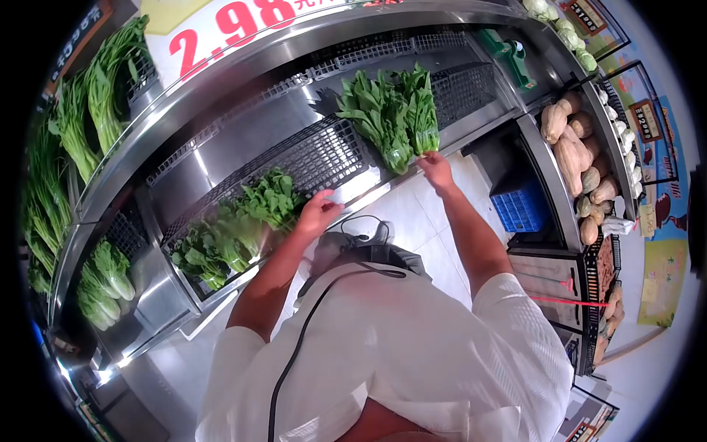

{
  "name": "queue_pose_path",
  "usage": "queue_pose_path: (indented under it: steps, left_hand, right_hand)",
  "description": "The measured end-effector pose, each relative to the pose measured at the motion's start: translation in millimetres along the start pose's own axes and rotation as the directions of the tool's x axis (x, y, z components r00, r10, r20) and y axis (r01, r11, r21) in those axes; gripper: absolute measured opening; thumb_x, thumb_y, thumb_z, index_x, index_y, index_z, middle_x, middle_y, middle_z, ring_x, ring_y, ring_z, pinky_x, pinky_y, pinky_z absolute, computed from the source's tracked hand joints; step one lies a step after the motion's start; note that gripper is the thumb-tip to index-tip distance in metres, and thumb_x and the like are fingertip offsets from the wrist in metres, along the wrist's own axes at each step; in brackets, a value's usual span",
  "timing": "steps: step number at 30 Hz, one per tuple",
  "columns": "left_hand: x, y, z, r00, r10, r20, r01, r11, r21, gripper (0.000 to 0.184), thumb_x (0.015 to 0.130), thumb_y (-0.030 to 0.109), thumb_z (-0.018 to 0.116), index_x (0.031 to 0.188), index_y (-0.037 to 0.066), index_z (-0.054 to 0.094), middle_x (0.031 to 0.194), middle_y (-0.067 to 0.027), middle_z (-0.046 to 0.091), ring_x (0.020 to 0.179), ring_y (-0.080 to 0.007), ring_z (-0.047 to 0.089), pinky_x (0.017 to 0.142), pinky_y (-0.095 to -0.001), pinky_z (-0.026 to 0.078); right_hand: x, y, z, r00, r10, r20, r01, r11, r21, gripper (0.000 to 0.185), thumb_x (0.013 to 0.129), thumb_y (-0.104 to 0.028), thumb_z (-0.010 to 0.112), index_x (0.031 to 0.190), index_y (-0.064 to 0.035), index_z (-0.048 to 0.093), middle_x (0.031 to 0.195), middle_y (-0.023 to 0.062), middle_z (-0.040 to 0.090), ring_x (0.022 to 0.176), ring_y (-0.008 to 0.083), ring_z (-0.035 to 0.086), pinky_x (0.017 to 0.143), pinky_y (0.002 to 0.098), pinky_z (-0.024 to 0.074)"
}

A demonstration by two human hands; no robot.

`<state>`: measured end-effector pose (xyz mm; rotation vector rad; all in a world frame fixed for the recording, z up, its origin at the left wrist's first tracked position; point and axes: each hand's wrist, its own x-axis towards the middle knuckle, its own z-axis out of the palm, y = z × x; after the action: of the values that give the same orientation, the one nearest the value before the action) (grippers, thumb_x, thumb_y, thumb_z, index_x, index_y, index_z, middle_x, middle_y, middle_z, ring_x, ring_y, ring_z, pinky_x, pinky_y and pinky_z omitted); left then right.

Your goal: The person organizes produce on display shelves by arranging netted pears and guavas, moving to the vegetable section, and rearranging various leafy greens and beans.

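Long-stemmed greens [107, 103] line the far left of a vegetable display, below a dark price board [74, 44] whose small lettering cannot be read with certainty. Nearer, pale-ribbed leafy heads [103, 291] lie on a steel shelf. Above the display's far edge, a white-and-yellow sign [221, 40] shows "2.98" in large red figures, with smaller red Chinese characters beside it, cut off by the picture's edge.

Left of center, bunched greens [239, 232] lie along the shelf's near edge, beside a black mesh crate [320, 151]. The left hand [318, 214] is just right of them, fingers curled, thumb and fingertips apart. A black cable [298, 331] crosses the person's white shirt [390, 339].

At center, two leafy bunches [394, 114] lie side by side, leaves far, stems near. The right hand [436, 168] touches the stem end of the right one; whether the fingers are clamped on it cannot be told.

Further right are a green device [508, 55], a blue crate [521, 210] below the shelf, tan squashes [578, 155], framed price boards [646, 120] too small to read surely, and a colorful poster [666, 202].
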<state>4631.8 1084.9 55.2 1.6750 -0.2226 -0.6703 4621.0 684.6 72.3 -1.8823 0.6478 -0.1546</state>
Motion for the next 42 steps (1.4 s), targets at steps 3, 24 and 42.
queue_pose_path:
  steps: [3,24,42]
  left_hand:
    - [45,24,33,0.998,-0.053,-0.039,0.055,0.996,0.064,0.060,0.092,0.019,0.077,0.142,0.001,0.050,0.111,-0.0099,0.070,0.092,-0.0151,0.065,0.080,-0.0293,0.053]
    - [188,58,185,0.707,0.073,-0.703,-0.074,0.997,0.029,0.073,0.070,0.024,0.091,0.126,0.001,0.051,0.113,-0.0167,0.072,0.105,-0.0286,0.071,0.094,-0.0379,0.054]
    - [57,24,52,0.596,-0.036,-0.802,0.167,0.983,0.080,0.077,0.070,0.013,0.087,0.135,0.000,0.049,0.124,-0.0184,0.068,0.112,-0.0283,0.066,0.099,-0.0391,0.051]
  right_hand:
    - [65,2,-18,0.985,-0.153,-0.081,0.143,0.982,-0.124,0.065,0.078,-0.032,0.089,0.123,0.0043,0.061,0.106,0.0169,0.070,0.096,0.0300,0.069,0.086,0.0378,0.0553]
    - [151,-12,-60,0.899,-0.239,0.367,0.300,0.946,-0.120,0.057,0.069,-0.017,0.091,0.118,0.0009,0.067,0.111,0.0153,0.075,0.100,0.0260,0.073,0.090,0.0350,0.0558]
    - [67,-67,90,0.637,0.022,0.770,0.119,0.985,-0.126,0.054,0.076,-0.011,0.090,0.124,0.0007,0.069,0.114,0.0125,0.075,0.096,0.0230,0.072,0.087,0.0355,0.0570]
